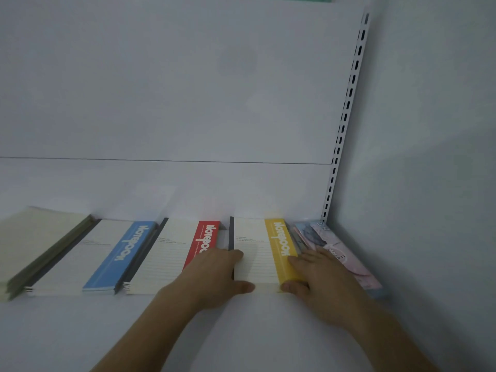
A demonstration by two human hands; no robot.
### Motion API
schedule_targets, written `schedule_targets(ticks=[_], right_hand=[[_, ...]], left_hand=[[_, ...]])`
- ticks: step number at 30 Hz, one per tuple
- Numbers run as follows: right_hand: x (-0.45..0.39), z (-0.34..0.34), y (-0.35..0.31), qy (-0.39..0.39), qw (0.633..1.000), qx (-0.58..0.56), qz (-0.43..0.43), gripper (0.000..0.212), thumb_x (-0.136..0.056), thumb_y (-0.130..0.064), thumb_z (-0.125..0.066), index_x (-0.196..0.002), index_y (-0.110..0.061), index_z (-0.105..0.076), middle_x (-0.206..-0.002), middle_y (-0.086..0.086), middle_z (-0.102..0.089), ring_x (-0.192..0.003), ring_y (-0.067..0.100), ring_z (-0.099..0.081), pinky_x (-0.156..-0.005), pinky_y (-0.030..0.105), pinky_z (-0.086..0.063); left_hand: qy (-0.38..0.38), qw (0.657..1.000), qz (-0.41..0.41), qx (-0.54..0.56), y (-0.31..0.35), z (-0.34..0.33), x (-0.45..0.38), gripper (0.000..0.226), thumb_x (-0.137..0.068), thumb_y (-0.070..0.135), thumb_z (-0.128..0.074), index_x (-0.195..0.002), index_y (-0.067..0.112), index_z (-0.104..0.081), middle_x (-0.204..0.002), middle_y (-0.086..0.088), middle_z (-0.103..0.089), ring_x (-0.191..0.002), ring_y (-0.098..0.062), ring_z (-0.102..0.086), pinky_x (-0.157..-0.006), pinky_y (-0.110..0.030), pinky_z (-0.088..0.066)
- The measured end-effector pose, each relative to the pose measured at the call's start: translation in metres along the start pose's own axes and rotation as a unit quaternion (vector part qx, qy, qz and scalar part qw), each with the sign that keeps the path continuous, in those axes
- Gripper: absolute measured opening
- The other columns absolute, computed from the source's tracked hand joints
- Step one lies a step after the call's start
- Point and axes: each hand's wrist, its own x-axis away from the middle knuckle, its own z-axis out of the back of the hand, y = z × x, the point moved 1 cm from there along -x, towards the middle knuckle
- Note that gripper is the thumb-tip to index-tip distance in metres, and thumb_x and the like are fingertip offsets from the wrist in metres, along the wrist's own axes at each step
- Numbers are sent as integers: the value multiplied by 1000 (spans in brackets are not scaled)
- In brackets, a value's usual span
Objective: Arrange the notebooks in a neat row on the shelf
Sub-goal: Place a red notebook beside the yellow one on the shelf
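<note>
Both hands are on the yellow-striped notebook [257, 253], which lies flat on the white shelf [80, 331] near the right end of the row. The left hand [214, 275] sits along its left edge, fingers loosely spread and thumb at the front edge, partly covering the red-striped notebook [174, 253] next door. The right hand [316, 275] presses flat over the yellow stripe's lower right corner, fingers together, thumb at the front edge. Further left are the blue-striped notebook [107, 256] and an olive-spined stack [35, 245]. A pink and blue notebook [346, 253] is tucked against the right wall.
</note>
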Motion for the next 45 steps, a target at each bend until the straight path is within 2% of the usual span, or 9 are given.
schedule_targets(ticks=[4,14,18,23,26,30,34,38,45], right_hand=[[1,4,-4,-40,999,22,-18,66,-90,-67,-38,-141,-25,-38,-139,-2,-49,-138,18,-28,-117,32,-9],[-3,5,-6,-41,998,42,-15,68,-85,-69,-43,-136,-24,-41,-130,0,-55,-134,21,-31,-115,32,-13],[1,6,-7,-19,996,78,-25,70,-83,-73,-34,-137,-28,-41,-132,-4,-53,-132,23,-33,-114,36,-19],[2,10,-33,48,997,52,-34,76,-80,-72,-23,-133,-26,-51,-134,-3,-52,-134,25,-36,-110,41,-33],[1,9,-73,61,997,54,-17,68,-84,-66,-30,-127,-23,-60,-129,1,-60,-130,27,-46,-106,42,-41],[-6,7,-146,47,998,8,28,72,-90,-69,-21,-148,-28,-31,-155,-2,-30,-146,21,-17,-117,34,-13],[-15,10,-239,82,996,-10,41,86,-81,-75,-3,-149,-29,-28,-158,-4,-24,-147,18,-13,-116,32,-8],[-28,1,-345,61,996,-28,66,93,-73,-78,9,-152,-33,-9,-161,-9,-5,-148,14,2,-111,27,5],[-58,-24,-510,44,987,-57,146,86,-81,-75,-2,-150,-28,-23,-158,-6,-20,-147,16,-6,-120,35,-12]], left_hand=[[-14,1000,6,-18,-1,-1,-1,69,-85,64,-60,-141,26,-43,-121,-1,-59,-108,-20,-57,-93,-34,-48],[-10,998,-2,-64,1,-2,-5,69,-85,66,-58,-140,27,-41,-117,-3,-57,-108,-21,-51,-97,-36,-41],[45,995,-8,-93,4,-4,5,69,-85,69,-52,-137,26,-42,-131,-2,-53,-125,-24,-43,-112,-42,-30],[144,989,-6,-44,-10,-1,30,63,-89,68,-48,-137,27,-44,-140,5,-48,-131,-18,-40,-113,-36,-29],[192,981,14,-27,-33,6,53,59,-95,63,-42,-142,28,-41,-147,7,-44,-136,-15,-38,-117,-34,-25],[246,968,34,-23,-84,18,95,53,-98,59,-37,-142,29,-42,-146,8,-45,-137,-14,-37,-116,-33,-26],[268,961,69,-25,-154,33,151,51,-97,55,-43,-137,24,-50,-141,1,-52,-133,-20,-44,-112,-37,-36],[298,948,99,-41,-239,46,217,48,-93,54,-48,-124,20,-62,-125,-2,-64,-118,-23,-59,-99,-41,-49],[270,941,200,-45,-373,63,322,60,-94,60,-28,-134,24,-56,-135,2,-59,-127,-22,-52,-106,-39,-41]])
